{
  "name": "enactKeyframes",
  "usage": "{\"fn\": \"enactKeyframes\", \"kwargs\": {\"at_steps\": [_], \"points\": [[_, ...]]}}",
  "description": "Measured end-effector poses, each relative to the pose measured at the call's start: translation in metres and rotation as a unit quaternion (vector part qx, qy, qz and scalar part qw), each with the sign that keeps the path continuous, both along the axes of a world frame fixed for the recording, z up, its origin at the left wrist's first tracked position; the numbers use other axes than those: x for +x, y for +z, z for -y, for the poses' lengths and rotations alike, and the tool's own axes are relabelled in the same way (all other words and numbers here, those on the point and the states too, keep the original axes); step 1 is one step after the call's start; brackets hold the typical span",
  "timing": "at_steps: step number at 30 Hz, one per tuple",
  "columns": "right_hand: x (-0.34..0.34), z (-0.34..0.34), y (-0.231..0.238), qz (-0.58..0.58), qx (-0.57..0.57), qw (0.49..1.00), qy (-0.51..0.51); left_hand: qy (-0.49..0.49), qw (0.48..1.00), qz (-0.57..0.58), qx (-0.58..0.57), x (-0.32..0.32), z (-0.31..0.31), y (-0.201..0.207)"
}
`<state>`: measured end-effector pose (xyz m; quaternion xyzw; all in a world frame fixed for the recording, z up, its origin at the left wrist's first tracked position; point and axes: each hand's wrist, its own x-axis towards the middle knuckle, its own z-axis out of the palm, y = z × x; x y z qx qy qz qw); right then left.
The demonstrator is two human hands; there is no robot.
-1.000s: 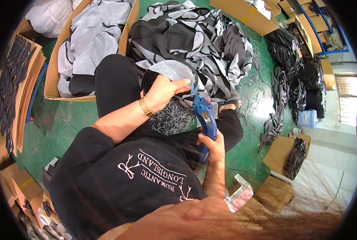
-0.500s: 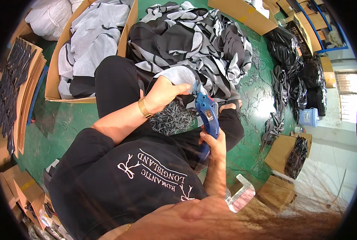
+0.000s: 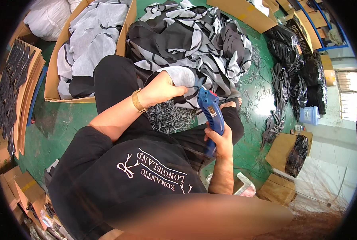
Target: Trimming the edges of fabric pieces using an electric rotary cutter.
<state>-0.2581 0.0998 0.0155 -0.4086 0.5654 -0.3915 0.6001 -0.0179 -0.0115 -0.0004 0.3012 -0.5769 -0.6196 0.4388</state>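
My left hand [image 3: 159, 91] pinches the edge of a light grey fabric piece with black trim [image 3: 181, 75] between thumb and fingers. In my right hand [image 3: 221, 140] is a pair of blue electric scissors [image 3: 211, 110], gripped round the handle. Its cutting tip lies at the fabric's edge, just right of my left thumb; whether the blades touch the cloth I cannot tell. Below my left hand, between my bent legs, lies a heap of thin grey and black trimmings [image 3: 171, 118]. A large pile of black and grey fabric [image 3: 166, 40] spreads out beyond both hands.
To the left stands a cardboard box [image 3: 50, 90] filled with grey fabric. Another carton [image 3: 242, 18] is at the far right. Black plastic bags [image 3: 284, 48], a light blue bucket [image 3: 309, 116] and more boxes line the right side. Thin scraps litter the green floor [image 3: 248, 104].
My right hand and the electric scissors have shifted a little to the right. My left hand has moved slightly away from me and left, still pinching the fabric.
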Motion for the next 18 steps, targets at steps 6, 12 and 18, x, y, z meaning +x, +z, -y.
{"fn": "enactKeyframes", "kwargs": {"at_steps": [6,12,18], "points": [[0.005,0.000,-0.003,0.045,-0.049,0.997,-0.049,0.008,0.974,-0.119,0.194,-0.002,0.001,-0.005],[0.005,-0.013,-0.006,0.031,-0.023,0.999,-0.034,0.054,0.957,-0.165,0.232,-0.010,0.003,-0.010],[0.011,-0.019,-0.005,-0.027,-0.017,0.999,-0.043,0.058,0.963,-0.184,0.186,-0.017,-0.002,-0.008]]}}
